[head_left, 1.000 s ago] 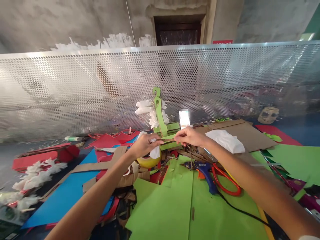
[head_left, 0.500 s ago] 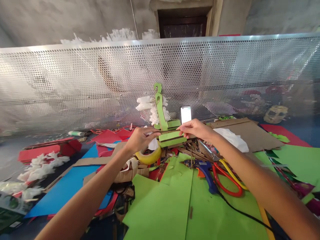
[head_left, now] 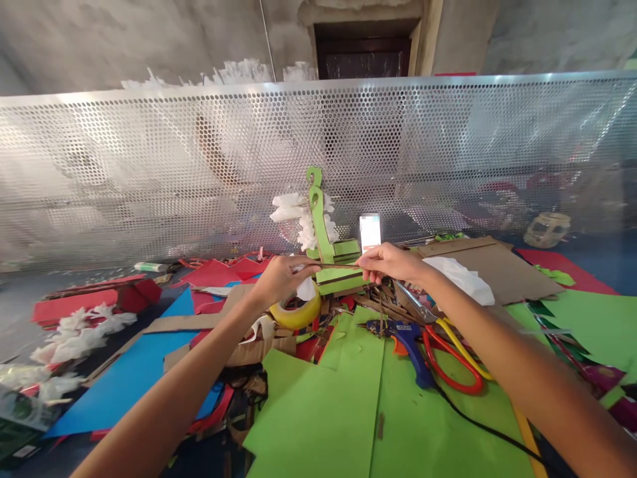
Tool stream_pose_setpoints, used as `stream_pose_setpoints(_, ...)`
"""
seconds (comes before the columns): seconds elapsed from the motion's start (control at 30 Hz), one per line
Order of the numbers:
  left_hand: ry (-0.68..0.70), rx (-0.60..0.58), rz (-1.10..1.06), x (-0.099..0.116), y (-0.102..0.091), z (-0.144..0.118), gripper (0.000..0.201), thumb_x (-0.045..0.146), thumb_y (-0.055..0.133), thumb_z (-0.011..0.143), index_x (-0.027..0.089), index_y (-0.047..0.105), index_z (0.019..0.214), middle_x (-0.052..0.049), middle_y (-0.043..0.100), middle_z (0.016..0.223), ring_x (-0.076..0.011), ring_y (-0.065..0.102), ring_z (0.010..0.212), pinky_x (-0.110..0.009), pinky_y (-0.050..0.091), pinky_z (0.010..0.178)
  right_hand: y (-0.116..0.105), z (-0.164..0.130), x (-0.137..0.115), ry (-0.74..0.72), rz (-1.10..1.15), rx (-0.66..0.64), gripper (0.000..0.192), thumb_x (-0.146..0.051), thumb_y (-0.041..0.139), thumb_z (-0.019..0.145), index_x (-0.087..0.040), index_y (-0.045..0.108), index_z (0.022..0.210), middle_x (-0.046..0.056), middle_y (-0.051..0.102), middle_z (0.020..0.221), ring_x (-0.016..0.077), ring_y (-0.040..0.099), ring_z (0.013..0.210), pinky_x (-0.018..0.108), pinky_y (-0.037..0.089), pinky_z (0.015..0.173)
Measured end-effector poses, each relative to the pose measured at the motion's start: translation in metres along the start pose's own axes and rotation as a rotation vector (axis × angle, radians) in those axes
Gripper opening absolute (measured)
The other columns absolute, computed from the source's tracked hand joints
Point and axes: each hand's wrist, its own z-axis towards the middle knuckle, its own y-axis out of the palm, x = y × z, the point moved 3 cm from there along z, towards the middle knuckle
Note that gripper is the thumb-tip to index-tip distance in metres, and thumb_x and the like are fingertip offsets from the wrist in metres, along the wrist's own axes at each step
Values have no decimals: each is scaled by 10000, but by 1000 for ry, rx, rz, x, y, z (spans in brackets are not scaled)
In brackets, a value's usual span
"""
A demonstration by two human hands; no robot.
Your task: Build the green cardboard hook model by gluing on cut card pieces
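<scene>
A thin brown cardboard strip (head_left: pixel 338 266) is stretched level between my two hands, seen nearly edge-on. My left hand (head_left: pixel 286 275) pinches its left end, and my right hand (head_left: pixel 391 262) pinches the right end. Just behind the strip stands a green paper-covered cardboard piece with a hooked top (head_left: pixel 321 219). White crumpled paper tufts (head_left: pixel 288 207) are beside it. Green paper-covered blocks (head_left: pixel 343 280) lie at its foot, partly hidden by the strip. Below my left hand is a yellow roll of tape (head_left: pixel 298 313).
A blue glue gun (head_left: pixel 411 348) and red-and-yellow-handled scissors (head_left: pixel 452 378) lie on green paper sheets (head_left: pixel 318 411). Blue paper (head_left: pixel 114 378) and a red box-like piece (head_left: pixel 94 299) are at left. Brown cardboard (head_left: pixel 492 269) lies at right. A perforated metal panel (head_left: pixel 223 146) stands behind.
Both hands still hold the strip. The strip has tilted slightly and now looks thinner, more edge-on; my right fingers have curled in a little. The things around lie as before.
</scene>
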Motion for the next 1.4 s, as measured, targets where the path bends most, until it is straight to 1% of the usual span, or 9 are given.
stream_pose_setpoints(0.17, -179, -149, 39, -29, 19, 3, 633, 631, 611, 902, 114, 765, 1232, -59, 776, 792, -173, 639, 574, -257, 460, 523, -13, 8, 9, -119, -274, 238, 336, -467, 701, 944, -148, 754, 850, 85, 755, 818, 150, 653, 670, 271, 548, 624)
stream_pose_setpoints(0.27, -257, -272, 9, -47, 33, 1, 686, 689, 590, 880, 98, 776, 1173, 1, 644, 586, -179, 603, 546, -258, 432, 499, -18, 8, 14, -183, -520, 389, 234, -359, 649, 983, -169, 785, 966, 111, 792, 998, 207, 708, 833, 316, 545, 755)
stream_pose_setpoints(0.33, -273, -314, -27, -50, 38, 0, 662, 718, 574, 877, 125, 799, 1069, 7, 621, 572, -182, 600, 557, -260, 430, 503, -17, 6, 14, -225, -692, 420, 200, -311, 639, 990, -188, 797, 1001, 114, 790, 1092, 234, 714, 930, 337, 516, 843)
stream_pose_setpoints(0.43, -262, -311, -77, -44, 40, 0, 585, 701, 608, 865, 159, 791, 990, -30, 729, 744, -201, 660, 678, -270, 487, 589, -14, 5, 14, -223, -832, 361, 201, -292, 624, 999, -206, 805, 1003, 98, 795, 1105, 250, 714, 965, 331, 480, 844)
stream_pose_setpoints(0.53, -240, -287, -122, -33, 39, 0, 542, 655, 685, 832, 163, 743, 1052, -61, 768, 910, -218, 696, 807, -277, 520, 668, -12, 2, 10, -156, -886, 275, 193, -288, 640, 982, -210, 817, 974, 86, 808, 1048, 253, 719, 933, 315, 456, 784)
stream_pose_setpoints(0.73, -239, -376, -108, -23, 38, -6, 677, 628, 739, 806, 164, 582, 1274, 60, 596, 629, -159, 567, 545, -252, 397, 502, -14, -4, 1, 4, -843, 145, 196, -337, 693, 930, -199, 821, 877, 59, 790, 863, 201, 685, 715, 296, 419, 654)
stream_pose_setpoints(0.9, -170, -440, 45, -15, 32, -7, 761, 572, 767, 786, 191, 571, 1414, -79, 767, 1016, -244, 716, 819, -309, 514, 704, -14, -9, -3, 49, -665, 56, 180, -372, 749, 866, -198, 787, 838, 45, 776, 821, 164, 651, 598, 291, 440, 603)
stream_pose_setpoints(1.03, -171, -474, 256, -7, 30, -7, 807, 611, 763, 783, 219, 564, 1459, -68, 772, 892, -323, 742, 876, -326, 498, 695, -6, -11, -5, 120, -667, -12, 184, -371, 767, 859, -194, 771, 810, 54, 774, 810, 153, 619, 549, 300, 428, 579)
stream_pose_setpoints(1.4, -192, -538, 306, 1, 29, -8, 824, 623, 732, 810, 206, 516, 1488, -116, 788, 1013, -371, 740, 972, -343, 484, 751, 4, -15, -16, 3, -714, -125, 81, -259, 751, 841, -200, 799, 815, 67, 776, 828, 204, 676, 750, 320, 447, 681)
